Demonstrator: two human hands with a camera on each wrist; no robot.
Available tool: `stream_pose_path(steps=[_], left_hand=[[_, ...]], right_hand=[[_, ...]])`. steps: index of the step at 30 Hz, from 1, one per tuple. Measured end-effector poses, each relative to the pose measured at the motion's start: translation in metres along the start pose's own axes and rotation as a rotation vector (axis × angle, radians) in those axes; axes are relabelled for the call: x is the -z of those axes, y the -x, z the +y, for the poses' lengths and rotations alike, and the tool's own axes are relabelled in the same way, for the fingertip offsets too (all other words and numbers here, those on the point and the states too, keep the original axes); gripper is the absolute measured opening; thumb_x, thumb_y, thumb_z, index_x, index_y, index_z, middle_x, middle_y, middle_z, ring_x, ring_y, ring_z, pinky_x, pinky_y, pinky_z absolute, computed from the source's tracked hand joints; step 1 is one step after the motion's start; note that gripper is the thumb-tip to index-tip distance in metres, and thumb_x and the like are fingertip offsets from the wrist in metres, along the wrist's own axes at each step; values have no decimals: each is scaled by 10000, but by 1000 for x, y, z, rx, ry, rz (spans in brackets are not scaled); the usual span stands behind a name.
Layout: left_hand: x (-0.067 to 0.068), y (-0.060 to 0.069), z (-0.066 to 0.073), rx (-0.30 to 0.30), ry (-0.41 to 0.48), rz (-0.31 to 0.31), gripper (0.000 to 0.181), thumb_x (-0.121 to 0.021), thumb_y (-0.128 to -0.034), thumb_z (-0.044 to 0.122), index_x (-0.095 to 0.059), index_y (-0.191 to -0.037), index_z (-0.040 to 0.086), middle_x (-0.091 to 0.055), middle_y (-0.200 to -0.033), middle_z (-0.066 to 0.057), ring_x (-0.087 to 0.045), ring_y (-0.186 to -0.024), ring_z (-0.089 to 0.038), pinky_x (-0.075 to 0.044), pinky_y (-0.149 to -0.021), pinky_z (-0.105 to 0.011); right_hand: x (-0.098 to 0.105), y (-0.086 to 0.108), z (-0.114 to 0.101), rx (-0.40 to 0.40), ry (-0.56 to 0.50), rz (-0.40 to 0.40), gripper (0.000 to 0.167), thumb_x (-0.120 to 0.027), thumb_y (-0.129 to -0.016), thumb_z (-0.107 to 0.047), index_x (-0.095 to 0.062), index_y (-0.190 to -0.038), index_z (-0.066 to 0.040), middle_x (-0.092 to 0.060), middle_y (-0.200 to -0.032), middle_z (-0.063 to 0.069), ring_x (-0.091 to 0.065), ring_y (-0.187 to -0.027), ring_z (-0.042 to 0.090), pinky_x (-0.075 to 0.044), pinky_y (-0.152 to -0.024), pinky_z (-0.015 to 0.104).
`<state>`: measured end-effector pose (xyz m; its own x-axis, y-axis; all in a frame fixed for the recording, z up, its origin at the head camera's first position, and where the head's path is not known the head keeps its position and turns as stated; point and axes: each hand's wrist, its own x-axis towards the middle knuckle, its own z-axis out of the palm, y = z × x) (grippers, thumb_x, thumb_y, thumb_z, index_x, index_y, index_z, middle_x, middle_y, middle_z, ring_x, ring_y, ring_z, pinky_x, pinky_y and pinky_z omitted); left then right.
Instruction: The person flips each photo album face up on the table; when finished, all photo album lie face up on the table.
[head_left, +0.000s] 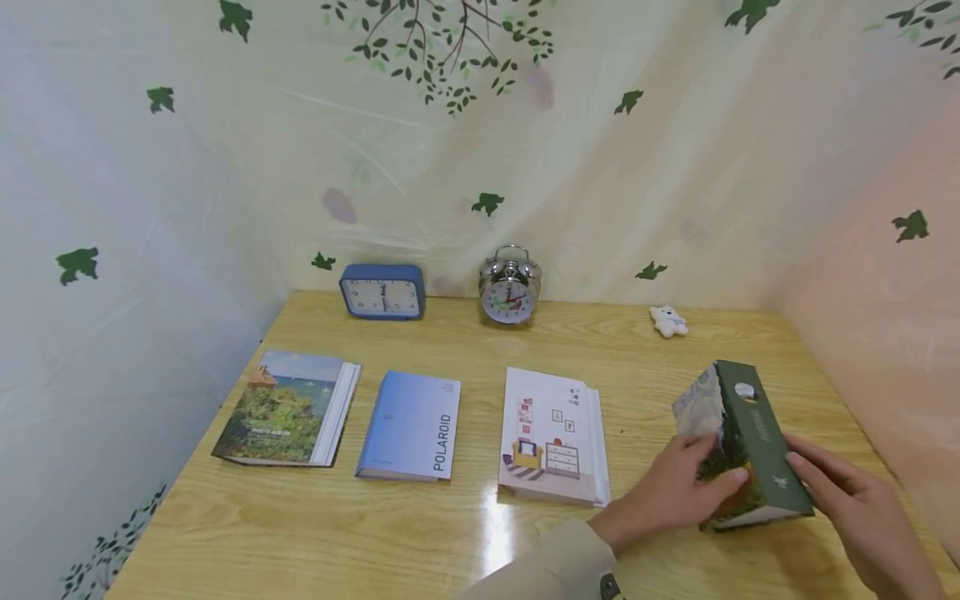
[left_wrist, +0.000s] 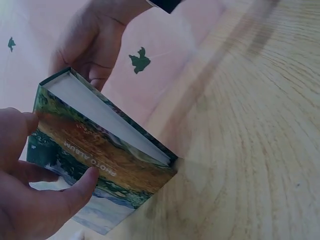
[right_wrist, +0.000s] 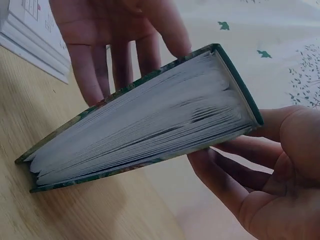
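Note:
A thick green photo album [head_left: 768, 433] with a painted landscape cover stands tilted at the table's right side, its green spine facing up. On its painted cover lie the thumb and fingers of my left hand [head_left: 667, 492]. My right hand [head_left: 870, 517] holds the opposite side near the spine. Seen from the left wrist, the cover [left_wrist: 90, 150] reads "PHOTO ALBUM" upside down. The right wrist view shows the page block [right_wrist: 145, 125] between the covers, with the right hand [right_wrist: 275, 175] at the spine and back cover. The fore edge rests low, at the wooden table.
Three more albums lie flat leftward: a white one [head_left: 551, 433], a blue "POLAROID" one [head_left: 411, 425] and a landscape one [head_left: 288, 408]. Behind them stand a blue clock [head_left: 382, 292] and a silver alarm clock [head_left: 510, 287]. A small white bear figure [head_left: 668, 321] lies at back right.

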<state>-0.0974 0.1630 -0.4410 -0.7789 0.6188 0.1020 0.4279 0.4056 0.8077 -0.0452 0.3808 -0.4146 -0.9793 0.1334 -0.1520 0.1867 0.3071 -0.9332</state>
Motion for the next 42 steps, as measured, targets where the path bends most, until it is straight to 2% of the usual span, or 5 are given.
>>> stream_pose_path(steps=[9,17,22,31,42], left_hand=[[22,2,8,47,150,23,592,-453,-980,469,-321,-1498,213,-471,-1397,-4,-502,-1177,-41,-463,-886,-177],[34,7,13,91,167,110,690,-550,-948,379,-255,-1522,138,-439,-1421,-31,-524,-1096,-14,-439,-843,-108],[41,10,12,119,110,172,669,-581,-945,367,-292,-1504,142,-407,-1424,-25,-490,-1136,-22,-447,-850,-104],[56,16,11,282,-75,190,753,-630,-856,555,-378,-1467,195,-383,-1443,-11,-533,-1136,-93,-488,-878,-209],[49,17,-5,402,-69,111,691,-610,-863,570,-428,-1444,244,-462,-1377,-41,-536,-1145,-121,-493,-881,-244]], right_hand=[[-15,-4,-11,24,195,-54,586,-509,-982,-368,-365,-1478,-92,-470,-1207,-328,-533,-966,-195,-525,-720,138],[-26,-12,-3,63,-47,-144,502,-483,-1006,-270,-413,-1440,-27,-550,-1141,-328,-534,-1003,-184,-522,-735,125],[-40,-15,4,63,86,-196,594,-418,-1027,-327,-327,-1442,89,-481,-1157,-341,-501,-1016,-193,-524,-762,142],[-62,-17,3,53,307,-252,597,-405,-1021,-400,-315,-1491,-44,-393,-1449,158,-480,-1027,-182,-526,-818,171],[-63,-24,3,-115,490,-217,734,-390,-981,-546,-245,-1513,-62,-312,-1458,343,-366,-1297,527,-416,-923,640]])
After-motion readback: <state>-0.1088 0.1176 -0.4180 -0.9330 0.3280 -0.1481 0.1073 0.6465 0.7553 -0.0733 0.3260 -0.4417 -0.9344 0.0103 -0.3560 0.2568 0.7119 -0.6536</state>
